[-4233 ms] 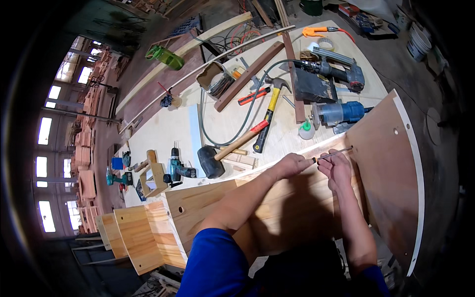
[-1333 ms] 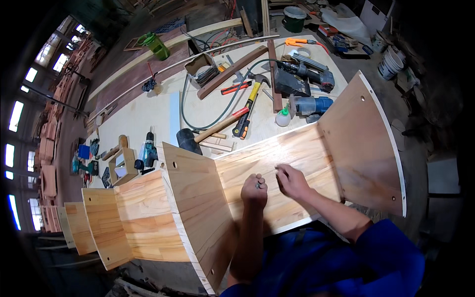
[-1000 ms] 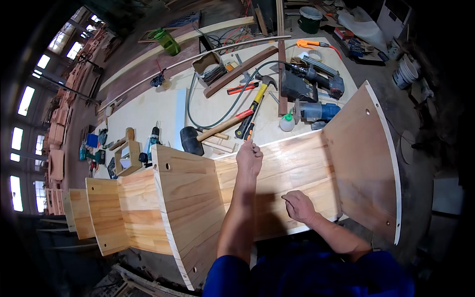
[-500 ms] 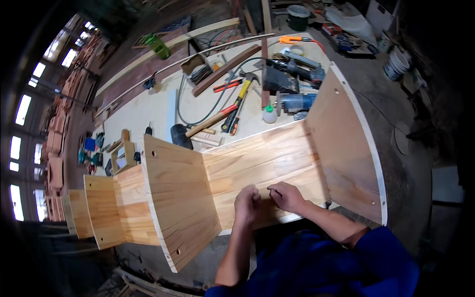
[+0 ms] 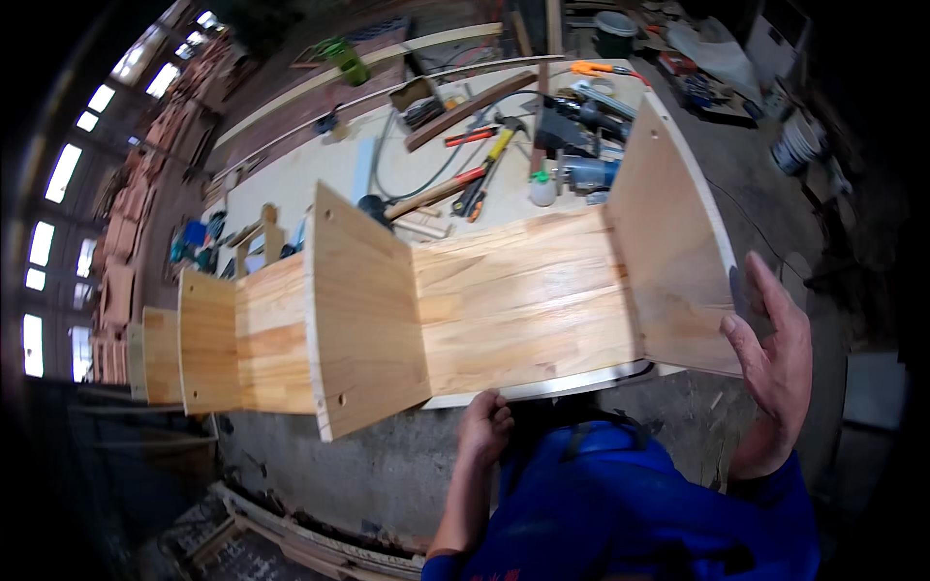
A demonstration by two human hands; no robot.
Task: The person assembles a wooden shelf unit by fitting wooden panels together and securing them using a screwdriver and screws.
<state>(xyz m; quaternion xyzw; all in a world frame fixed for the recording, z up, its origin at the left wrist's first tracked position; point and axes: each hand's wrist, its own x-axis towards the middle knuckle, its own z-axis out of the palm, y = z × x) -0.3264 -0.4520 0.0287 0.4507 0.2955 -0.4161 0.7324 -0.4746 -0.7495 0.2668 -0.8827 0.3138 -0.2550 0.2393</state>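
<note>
A wooden shelf piece made of striped boards lies on the workbench: a flat back panel (image 5: 523,290) with a middle upright panel (image 5: 363,310) and a right upright panel (image 5: 668,232) standing from it. My left hand (image 5: 486,424) is curled closed by the pale front edge of the back panel; whatever its fingers may hold is hidden. Beyond the right upright panel's near edge, my right hand (image 5: 778,353) is raised with fingers stretched and thumb apart, holding nothing. Small holes show near the corners of the uprights.
Behind the shelf, the workbench (image 5: 329,165) carries a yellow-handled hammer (image 5: 499,147), a mallet (image 5: 436,194), a blue power tool (image 5: 588,172) and a small bottle with a green cap (image 5: 542,189). Smaller stepped panels (image 5: 208,334) extend left. A bucket (image 5: 799,143) stands at right.
My hands have parted. The right swung out right and opened beside the right upright panel; the left stays closed, now at the front edge. The shelf appears higher in view.
</note>
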